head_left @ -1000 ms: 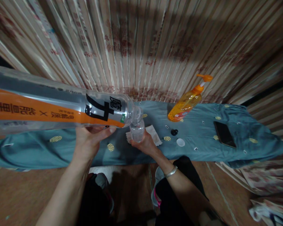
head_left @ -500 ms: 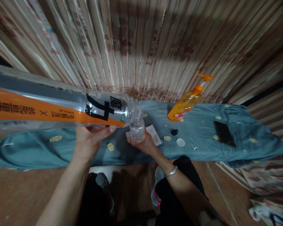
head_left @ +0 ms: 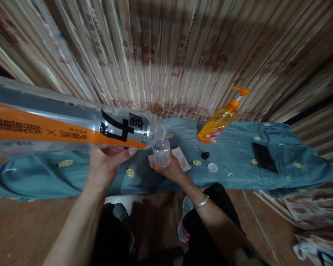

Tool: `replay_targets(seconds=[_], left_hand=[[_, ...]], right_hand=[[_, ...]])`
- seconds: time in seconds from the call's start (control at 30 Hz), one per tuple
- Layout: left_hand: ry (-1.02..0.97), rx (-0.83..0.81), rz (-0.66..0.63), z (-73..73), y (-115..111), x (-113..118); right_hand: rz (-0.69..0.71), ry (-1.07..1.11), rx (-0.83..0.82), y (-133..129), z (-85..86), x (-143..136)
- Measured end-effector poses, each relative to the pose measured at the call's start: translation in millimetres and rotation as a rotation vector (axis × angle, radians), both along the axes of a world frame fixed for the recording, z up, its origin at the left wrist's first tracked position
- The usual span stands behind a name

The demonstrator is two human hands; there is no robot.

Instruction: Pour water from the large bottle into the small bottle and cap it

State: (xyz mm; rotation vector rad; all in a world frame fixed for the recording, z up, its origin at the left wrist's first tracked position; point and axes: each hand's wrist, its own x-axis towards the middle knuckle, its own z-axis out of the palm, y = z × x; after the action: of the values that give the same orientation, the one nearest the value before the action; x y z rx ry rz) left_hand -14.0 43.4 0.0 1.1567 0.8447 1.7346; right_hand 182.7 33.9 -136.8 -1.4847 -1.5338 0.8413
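A large clear bottle with a grey and orange label (head_left: 72,125) lies nearly level in the air, its mouth pointing right. My left hand (head_left: 107,162) grips it from below, thumb along its underside. The mouth meets the neck of a small clear bottle (head_left: 161,153), which my right hand (head_left: 170,166) holds upright from its right side. Liquid seems to be inside the small bottle; its exact level is hard to tell. Behind the small bottle and my right hand, a white tissue (head_left: 182,158) lies on the teal cloth.
On the teal patterned cloth (head_left: 144,181) stands an orange pump bottle (head_left: 218,123). A small black object (head_left: 205,155), a round white disc (head_left: 212,167) and a black phone (head_left: 264,157) lie to the right. A pleated curtain (head_left: 166,59) hangs behind.
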Motion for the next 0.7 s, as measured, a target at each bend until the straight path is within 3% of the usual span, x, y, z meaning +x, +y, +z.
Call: replay_targets(seconds=[0.7], left_hand=[[0.026, 0.024, 0.018, -2.7, 1.2, -2.0]], right_hand=[[0.012, 0.014, 0.008, -0.9, 4.1, -0.3]])
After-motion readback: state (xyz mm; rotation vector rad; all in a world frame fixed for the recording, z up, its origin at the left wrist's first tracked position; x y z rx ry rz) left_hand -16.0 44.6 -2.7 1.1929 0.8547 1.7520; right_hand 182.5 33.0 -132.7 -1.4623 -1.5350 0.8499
